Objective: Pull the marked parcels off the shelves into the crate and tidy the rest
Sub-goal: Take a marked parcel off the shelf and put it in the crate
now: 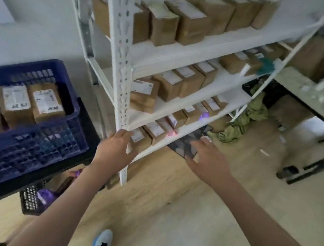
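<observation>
Left hand [115, 149]: mine, fingers loose, holding nothing, against the white shelf post [123, 56].
Right hand [207, 159]: fingers spread, empty, before the lowest shelf.
Parcels [152, 131]: between my hands.
Crate [18, 131]: left of my left hand, holding three parcels.

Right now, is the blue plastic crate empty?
No. The blue plastic crate holds at least three brown cardboard parcels with white labels.
</observation>
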The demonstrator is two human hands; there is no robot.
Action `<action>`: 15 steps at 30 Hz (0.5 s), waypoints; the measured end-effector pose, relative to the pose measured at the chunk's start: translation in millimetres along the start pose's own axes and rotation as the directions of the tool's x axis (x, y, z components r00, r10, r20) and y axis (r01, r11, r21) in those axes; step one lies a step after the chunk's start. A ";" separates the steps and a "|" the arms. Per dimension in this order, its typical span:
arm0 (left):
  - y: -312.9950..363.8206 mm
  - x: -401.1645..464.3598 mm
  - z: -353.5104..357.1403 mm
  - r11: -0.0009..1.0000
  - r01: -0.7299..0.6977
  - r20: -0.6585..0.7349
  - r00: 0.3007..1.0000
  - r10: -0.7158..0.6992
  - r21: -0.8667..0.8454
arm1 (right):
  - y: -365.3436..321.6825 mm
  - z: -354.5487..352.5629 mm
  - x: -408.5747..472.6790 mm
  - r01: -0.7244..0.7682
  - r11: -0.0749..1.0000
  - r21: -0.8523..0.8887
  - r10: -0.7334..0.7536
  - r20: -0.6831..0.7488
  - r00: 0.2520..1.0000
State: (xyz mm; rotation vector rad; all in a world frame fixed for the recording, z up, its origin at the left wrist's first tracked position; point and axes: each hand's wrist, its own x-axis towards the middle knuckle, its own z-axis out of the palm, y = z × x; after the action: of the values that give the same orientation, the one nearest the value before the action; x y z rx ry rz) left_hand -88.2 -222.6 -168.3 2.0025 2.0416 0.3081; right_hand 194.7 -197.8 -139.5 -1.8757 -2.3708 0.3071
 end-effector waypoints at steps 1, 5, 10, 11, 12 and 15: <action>19.1 8.9 5.8 1.000 -0.012 0.005 1.000 0.012 -0.005 | 22.0 -8.0 -4.1 -0.024 1.000 -0.011 0.024 0.017 1.000; 93.2 52.6 21.8 0.998 -0.058 0.015 0.998 0.058 -0.036 | 102.8 -42.1 -0.4 -0.134 0.991 -0.007 0.134 0.005 0.991; 163.3 126.2 47.0 0.986 -0.162 -0.060 0.985 0.160 -0.032 | 184.7 -60.3 44.1 -0.208 0.978 0.028 0.209 -0.016 0.978; 174.5 145.6 53.6 0.983 -0.174 -0.066 0.983 0.170 -0.051 | 199.0 -62.9 57.1 -0.208 0.978 0.029 0.208 -0.014 0.978; 187.8 165.5 58.3 0.983 -0.177 -0.054 0.983 0.174 -0.057 | 213.0 -65.6 71.2 -0.201 0.979 0.019 0.202 -0.018 0.979; 225.4 227.6 77.9 0.985 -0.169 0.009 0.986 0.169 -0.040 | 254.6 -79.0 111.5 -0.215 0.976 -0.025 0.214 -0.023 0.977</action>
State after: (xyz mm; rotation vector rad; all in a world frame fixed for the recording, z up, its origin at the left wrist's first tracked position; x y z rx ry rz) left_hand 147.3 7.9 -175.8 2.1524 1.8474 0.3650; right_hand 426.6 -26.2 -123.7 -2.1408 -2.1724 0.2731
